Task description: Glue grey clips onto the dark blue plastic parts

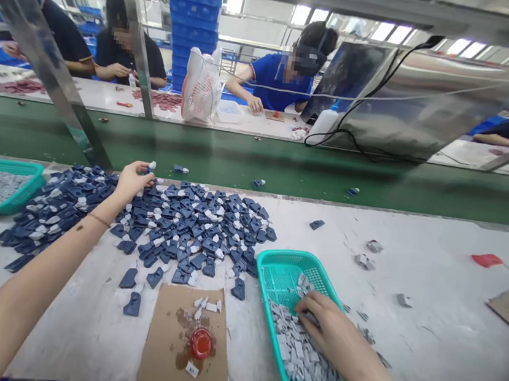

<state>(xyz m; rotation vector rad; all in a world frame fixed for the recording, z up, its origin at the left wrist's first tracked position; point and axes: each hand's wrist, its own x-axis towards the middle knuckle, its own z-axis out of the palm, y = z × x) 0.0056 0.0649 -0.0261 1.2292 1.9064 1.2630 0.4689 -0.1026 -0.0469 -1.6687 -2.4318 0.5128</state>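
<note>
My left hand reaches over the back of a pile of dark blue parts with white tips, its fingers closed round one blue-and-white part. Down in the teal basket, my right hand touches small grey pieces; its fingers are bent close together and their tips are partly hidden, so a held piece cannot be made out. Between the arms, a cardboard sheet carries a round red container and a few small pale pieces.
Another teal basket holds grey bits at the far left. Beyond the table, a green belt carries scattered blue parts. A red-tipped tool lies at the right. Several people sit across the belt. A metal post slants at the left.
</note>
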